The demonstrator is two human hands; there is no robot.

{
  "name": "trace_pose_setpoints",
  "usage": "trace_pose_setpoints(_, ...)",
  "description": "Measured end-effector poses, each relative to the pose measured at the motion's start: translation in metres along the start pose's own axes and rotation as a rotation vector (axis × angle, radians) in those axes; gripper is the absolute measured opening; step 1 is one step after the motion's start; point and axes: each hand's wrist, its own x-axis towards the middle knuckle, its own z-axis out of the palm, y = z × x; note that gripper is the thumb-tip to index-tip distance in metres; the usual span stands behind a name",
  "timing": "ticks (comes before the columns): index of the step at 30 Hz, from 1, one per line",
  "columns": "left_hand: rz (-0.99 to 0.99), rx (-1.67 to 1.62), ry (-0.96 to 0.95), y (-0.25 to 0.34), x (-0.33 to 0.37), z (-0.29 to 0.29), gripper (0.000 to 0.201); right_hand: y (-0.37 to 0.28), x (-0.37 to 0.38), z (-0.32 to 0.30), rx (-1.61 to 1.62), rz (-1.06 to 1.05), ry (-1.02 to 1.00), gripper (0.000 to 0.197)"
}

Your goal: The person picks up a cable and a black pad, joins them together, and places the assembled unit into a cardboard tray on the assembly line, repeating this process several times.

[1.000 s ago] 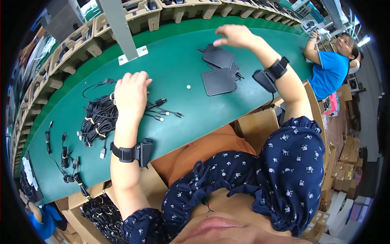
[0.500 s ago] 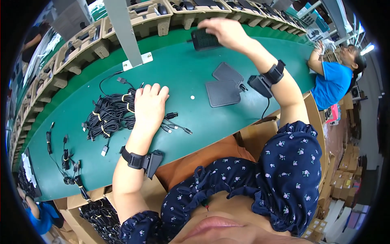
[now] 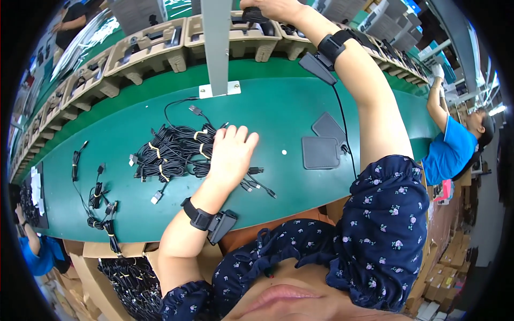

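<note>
A pile of bundled black cables [image 3: 174, 152], tied with pale bands, lies on the green table. My left hand [image 3: 231, 158] rests at the pile's right edge, fingers curled over cables, with loose plugs showing beside the wrist. My right hand [image 3: 276, 8] reaches to the far side, above a moulded brown tray [image 3: 262, 45]. Its fingers are closed on a black ribbed block [image 3: 254, 15], cut off partly by the picture's edge. Two flat dark grey pads [image 3: 321, 153] lie on the table at right, one overlapping the other.
Brown trays [image 3: 144, 53] with black parts line the far edge. A grey post [image 3: 216, 53] rises from the table. Several tied cables [image 3: 95, 198] lie at left, above a carton of cables [image 3: 128, 283]. A co-worker in blue [image 3: 452, 150] sits at right.
My right hand has carried the black ribbed block from the table's far part up to the trays. My left hand stays at the cable pile. The whole view has shifted.
</note>
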Motion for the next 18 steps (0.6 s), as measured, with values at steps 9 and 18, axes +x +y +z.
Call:
trace_pose_setpoints(9,-0.014,-0.072,0.017,0.002,-0.009,-0.004,0.018,-0.012,0.038,0.019,0.175,-0.357,-0.109,0.032)
trace_pose_setpoints(18,-0.018,-0.1,0.071,0.004,-0.008,-0.013,0.016,-0.04,-0.016,0.058,0.641,0.351,0.148,0.031)
